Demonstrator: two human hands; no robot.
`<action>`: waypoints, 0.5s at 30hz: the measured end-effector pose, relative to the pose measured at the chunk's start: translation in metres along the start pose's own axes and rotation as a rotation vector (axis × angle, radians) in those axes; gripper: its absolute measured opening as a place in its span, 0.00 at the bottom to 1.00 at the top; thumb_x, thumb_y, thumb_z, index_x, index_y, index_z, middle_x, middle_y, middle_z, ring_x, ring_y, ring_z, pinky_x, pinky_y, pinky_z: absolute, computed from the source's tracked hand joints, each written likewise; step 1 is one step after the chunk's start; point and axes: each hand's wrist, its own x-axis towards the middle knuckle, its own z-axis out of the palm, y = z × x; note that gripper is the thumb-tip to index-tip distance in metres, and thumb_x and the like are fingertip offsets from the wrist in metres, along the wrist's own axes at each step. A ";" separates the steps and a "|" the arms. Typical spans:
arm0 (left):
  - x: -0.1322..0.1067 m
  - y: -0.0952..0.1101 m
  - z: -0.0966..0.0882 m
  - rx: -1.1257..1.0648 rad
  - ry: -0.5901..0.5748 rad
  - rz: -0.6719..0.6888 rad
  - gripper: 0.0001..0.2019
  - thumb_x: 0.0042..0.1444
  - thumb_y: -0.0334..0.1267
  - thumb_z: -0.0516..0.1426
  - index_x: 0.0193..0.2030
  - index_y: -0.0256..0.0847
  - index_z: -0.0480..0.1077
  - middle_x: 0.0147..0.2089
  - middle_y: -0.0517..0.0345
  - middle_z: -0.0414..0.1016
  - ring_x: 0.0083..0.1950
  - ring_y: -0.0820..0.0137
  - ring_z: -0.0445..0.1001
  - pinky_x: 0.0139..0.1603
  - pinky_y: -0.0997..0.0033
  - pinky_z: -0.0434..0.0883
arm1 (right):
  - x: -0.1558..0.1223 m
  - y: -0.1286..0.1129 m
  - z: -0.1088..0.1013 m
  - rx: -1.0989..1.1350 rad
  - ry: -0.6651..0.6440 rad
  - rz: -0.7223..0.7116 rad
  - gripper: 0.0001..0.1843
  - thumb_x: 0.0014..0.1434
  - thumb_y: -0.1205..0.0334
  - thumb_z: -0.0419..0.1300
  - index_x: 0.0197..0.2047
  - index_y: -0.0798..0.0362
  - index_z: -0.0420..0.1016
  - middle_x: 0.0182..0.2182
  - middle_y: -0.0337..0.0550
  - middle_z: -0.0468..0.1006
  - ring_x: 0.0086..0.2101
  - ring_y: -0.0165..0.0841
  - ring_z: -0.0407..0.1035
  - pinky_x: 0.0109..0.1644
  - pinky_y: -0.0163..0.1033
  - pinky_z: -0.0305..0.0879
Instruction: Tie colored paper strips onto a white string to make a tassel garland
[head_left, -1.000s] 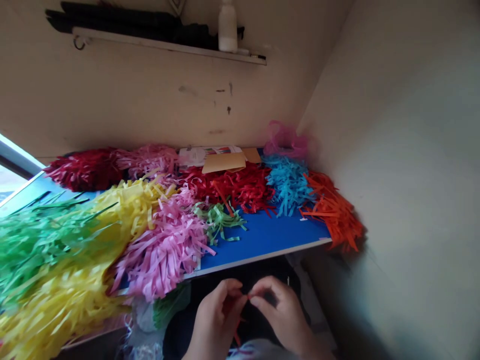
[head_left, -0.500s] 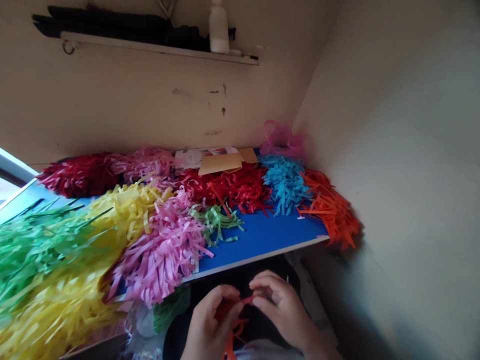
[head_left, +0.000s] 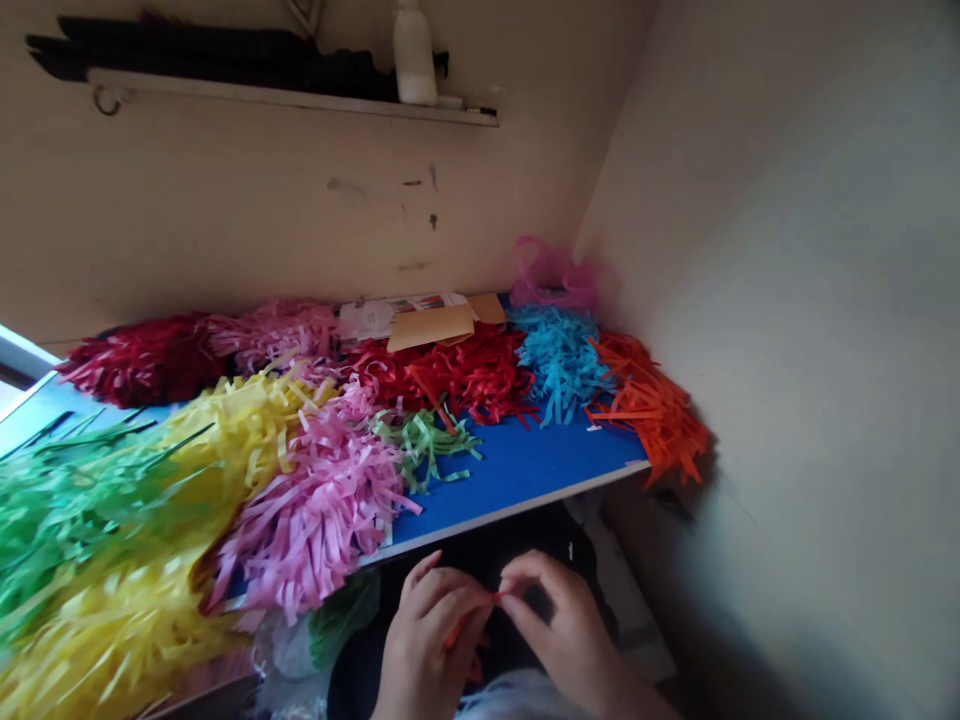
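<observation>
Beige walls enclose a blue table [head_left: 540, 470], which is covered with heaps of cut paper: yellow strips [head_left: 150, 560] at 8 o'clock, pink strips [head_left: 322, 500] near the middle and orange strips [head_left: 652, 410] at 3 o'clock. Below the table edge, at 6 o'clock, the left hand [head_left: 431, 640] and the right hand [head_left: 559, 625] are seen close together. Both are closed in a pinch on one thin red paper strip [head_left: 457, 630], which is held between the fingertips.

The strip [head_left: 455, 630] between the fingers [head_left: 439, 600] is orange-red. Just beyond them the desk [head_left: 540, 465] is plain blue. Left of them lie a pink heap [head_left: 315, 510], a yellow heap [head_left: 225, 430] and a green heap [head_left: 67, 500], and farther off a red heap [head_left: 465, 375], a sky-blue heap [head_left: 562, 360] and an orange heap [head_left: 652, 410].
</observation>
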 end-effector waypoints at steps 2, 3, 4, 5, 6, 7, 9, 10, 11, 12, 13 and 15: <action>-0.002 0.000 0.001 0.012 -0.013 0.005 0.04 0.58 0.31 0.59 0.36 0.46 0.71 0.32 0.66 0.77 0.34 0.76 0.77 0.60 0.67 0.67 | 0.000 -0.001 0.000 -0.021 0.011 -0.022 0.10 0.54 0.74 0.58 0.38 0.50 0.72 0.30 0.37 0.79 0.31 0.29 0.74 0.39 0.31 0.70; -0.003 0.000 0.002 0.011 -0.029 -0.001 0.04 0.58 0.32 0.59 0.36 0.46 0.70 0.32 0.66 0.77 0.34 0.75 0.77 0.60 0.66 0.68 | -0.001 -0.001 0.000 -0.030 0.015 -0.023 0.11 0.54 0.74 0.58 0.38 0.51 0.72 0.30 0.37 0.79 0.31 0.30 0.74 0.39 0.31 0.70; -0.004 0.000 0.003 0.007 -0.050 -0.014 0.04 0.58 0.32 0.58 0.36 0.46 0.70 0.32 0.65 0.78 0.34 0.75 0.78 0.60 0.65 0.68 | -0.001 -0.001 0.000 -0.039 0.018 -0.021 0.11 0.54 0.74 0.57 0.38 0.51 0.72 0.30 0.38 0.79 0.31 0.30 0.74 0.39 0.31 0.70; -0.006 0.000 0.005 0.000 -0.073 -0.030 0.04 0.59 0.32 0.58 0.35 0.46 0.70 0.32 0.65 0.78 0.34 0.74 0.78 0.59 0.63 0.69 | -0.002 -0.001 0.000 -0.048 0.018 -0.015 0.11 0.54 0.75 0.57 0.38 0.51 0.72 0.30 0.38 0.79 0.31 0.30 0.74 0.39 0.31 0.70; -0.008 0.000 0.007 -0.006 -0.097 -0.052 0.04 0.59 0.32 0.57 0.35 0.45 0.69 0.32 0.64 0.78 0.34 0.73 0.78 0.58 0.62 0.70 | -0.002 0.000 0.001 -0.057 0.014 -0.010 0.11 0.53 0.75 0.56 0.37 0.51 0.72 0.30 0.38 0.79 0.31 0.30 0.74 0.39 0.32 0.70; -0.009 0.001 0.009 -0.008 -0.118 -0.083 0.04 0.59 0.33 0.56 0.34 0.45 0.69 0.31 0.63 0.78 0.32 0.72 0.78 0.55 0.62 0.73 | -0.003 0.000 0.001 -0.067 0.006 -0.004 0.10 0.53 0.75 0.56 0.36 0.51 0.72 0.30 0.38 0.79 0.31 0.30 0.74 0.39 0.32 0.69; -0.012 0.004 0.013 0.002 -0.142 -0.152 0.05 0.59 0.35 0.56 0.32 0.45 0.70 0.29 0.62 0.78 0.29 0.71 0.77 0.42 0.69 0.77 | -0.005 0.000 0.002 -0.079 -0.018 0.007 0.09 0.54 0.74 0.56 0.34 0.51 0.72 0.29 0.39 0.78 0.31 0.31 0.74 0.39 0.33 0.69; -0.013 0.005 0.015 0.009 -0.145 -0.175 0.06 0.60 0.36 0.55 0.32 0.45 0.70 0.29 0.60 0.78 0.28 0.71 0.77 0.36 0.72 0.77 | -0.006 0.000 0.003 -0.077 -0.026 0.012 0.08 0.54 0.74 0.56 0.34 0.51 0.72 0.29 0.39 0.78 0.31 0.31 0.73 0.39 0.33 0.69; -0.013 0.007 0.016 0.012 -0.143 -0.184 0.06 0.60 0.36 0.55 0.33 0.45 0.72 0.30 0.58 0.79 0.29 0.70 0.78 0.33 0.73 0.76 | -0.007 0.000 0.003 -0.073 -0.027 0.016 0.08 0.55 0.73 0.57 0.34 0.51 0.72 0.29 0.39 0.78 0.31 0.31 0.73 0.39 0.34 0.69; -0.014 0.008 0.017 0.009 -0.138 -0.183 0.07 0.61 0.36 0.54 0.34 0.45 0.73 0.31 0.57 0.80 0.31 0.69 0.79 0.33 0.74 0.76 | -0.008 0.000 0.002 -0.069 -0.025 0.018 0.07 0.55 0.72 0.57 0.34 0.51 0.72 0.30 0.40 0.79 0.31 0.31 0.73 0.39 0.34 0.68; -0.014 0.008 0.017 -0.007 -0.137 -0.177 0.08 0.61 0.36 0.54 0.35 0.45 0.74 0.32 0.55 0.81 0.34 0.67 0.80 0.35 0.73 0.76 | -0.009 0.000 0.001 -0.067 -0.020 0.026 0.06 0.56 0.71 0.57 0.35 0.51 0.73 0.30 0.40 0.79 0.32 0.31 0.73 0.40 0.35 0.68; -0.014 0.005 0.012 -0.064 -0.158 -0.202 0.08 0.60 0.37 0.55 0.36 0.45 0.76 0.35 0.54 0.81 0.39 0.65 0.81 0.40 0.72 0.76 | -0.013 0.003 -0.006 -0.072 -0.014 0.069 0.06 0.57 0.70 0.58 0.37 0.51 0.74 0.32 0.40 0.80 0.33 0.31 0.73 0.40 0.35 0.67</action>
